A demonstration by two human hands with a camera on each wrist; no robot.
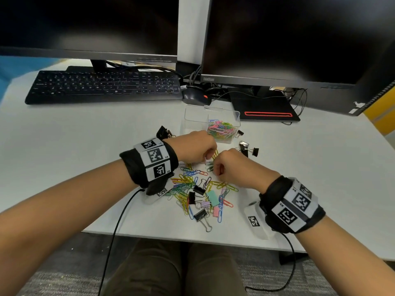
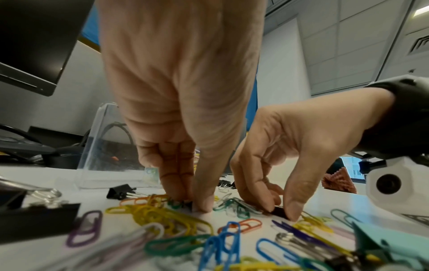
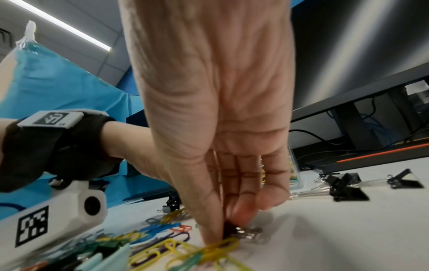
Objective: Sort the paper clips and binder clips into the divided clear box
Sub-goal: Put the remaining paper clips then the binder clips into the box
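Note:
A mixed pile of coloured paper clips point(image 1: 188, 186) and binder clips lies on the white table. Behind it stands the divided clear box point(image 1: 192, 116); its right compartment holds paper clips point(image 1: 222, 130) and its left one looks empty. My left hand point(image 1: 206, 157) reaches down at the pile's far edge. Its fingers and thumb point(image 2: 192, 203) pinch green paper clips point(image 2: 178, 204). Right beside it, my right hand point(image 1: 214, 165) pinches a small black binder clip point(image 3: 232, 232) with silver handles, which still touches the table point(image 2: 279, 212).
Black binder clips lie right of the box point(image 1: 248, 148) and left of it point(image 1: 164, 132). Pastel binder clips point(image 1: 212, 197) sit in the pile. A keyboard point(image 1: 102, 86), a mouse point(image 1: 196, 97) and a monitor base point(image 1: 267, 112) stand behind. The table's front edge point(image 1: 192, 238) is close.

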